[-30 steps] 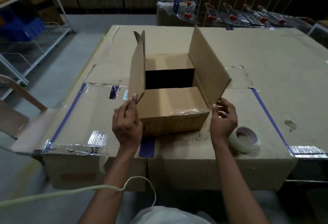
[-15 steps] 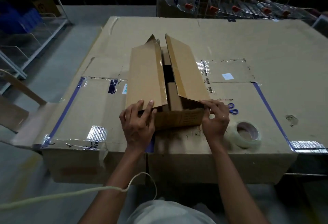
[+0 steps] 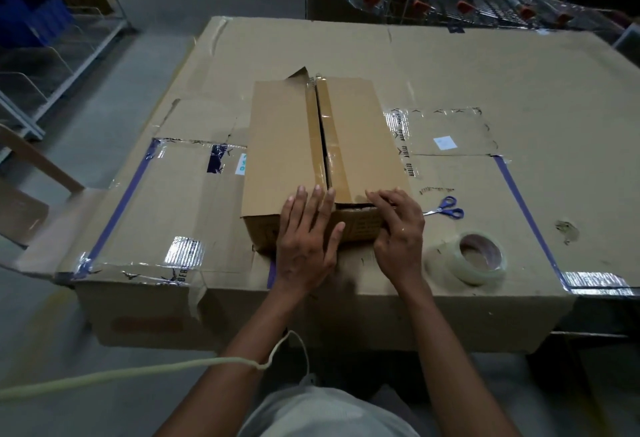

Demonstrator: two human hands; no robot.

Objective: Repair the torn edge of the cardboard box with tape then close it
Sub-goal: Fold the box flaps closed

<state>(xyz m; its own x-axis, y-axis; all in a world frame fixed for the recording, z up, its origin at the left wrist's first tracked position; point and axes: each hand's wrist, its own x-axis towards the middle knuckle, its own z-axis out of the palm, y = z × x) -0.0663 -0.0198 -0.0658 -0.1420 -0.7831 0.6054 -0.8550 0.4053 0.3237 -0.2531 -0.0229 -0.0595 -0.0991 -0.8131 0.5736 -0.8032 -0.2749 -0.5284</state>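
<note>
A brown cardboard box (image 3: 284,145) lies in the middle of the cardboard-covered table, its two long top flaps folded down and meeting along a narrow centre seam. The far end of the left flap sticks up in a torn point. My left hand (image 3: 306,235) rests flat, fingers spread, on the near end of the left flap and the box's front face. My right hand (image 3: 398,225) presses its fingers on the near corner of the right flap. A roll of clear tape (image 3: 474,256) lies on the table just right of my right hand.
Blue-handled scissors (image 3: 445,209) lie beyond the tape roll, right of the box. The table (image 3: 519,73) is covered with flattened, taped cardboard. A pale cord (image 3: 138,372) hangs across my left forearm. Metal shelving stands at far left, shopping carts behind the table.
Both long flaps, upright a second ago, have been folded down onto the box. My hands moved from the flap edges to pressing on the near end of the box top.
</note>
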